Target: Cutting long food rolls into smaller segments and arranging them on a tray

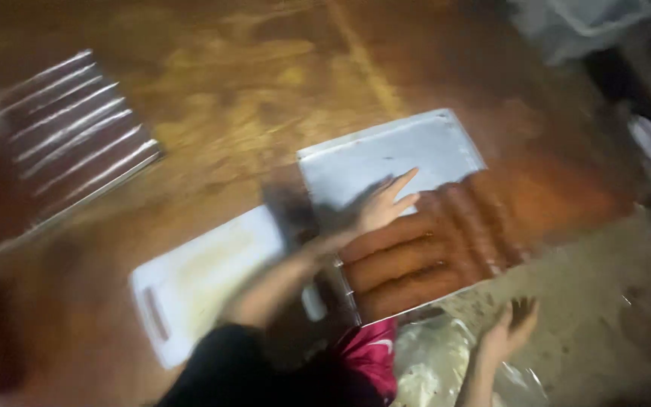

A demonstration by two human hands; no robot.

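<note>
Flat rectangular grey metal tray (pixel 386 154), centre frame, on brown tabletop (pixel 227 98); reddish-brown sausage-like rolls (pixel 431 245) lined on its lower half, prob. so they keep apart.
L hand (pixel 382 203): fingers spread flat on tray, steadying it, holding nothing.
R hand (pixel 510 328): open, lower right, on tabletop.
White plastic cutting board (pixel 197 279) w/ handle slot, lower left.
Second tray of rolls (pixel 77 136), upper left; blurred.

White cutting board (pixel 197 283) lay lower centre-left, handle slot toward the bottom. Second metal tray (pixel 77 143), with pale rods in rows, sat tilted at upper left, well apart. Brown wooden surface (pixel 265 83) ran under both. Blurred white item (pixel 574 22) at upper right; clear plastic bag (pixel 435 362) at bottom centre.
</note>
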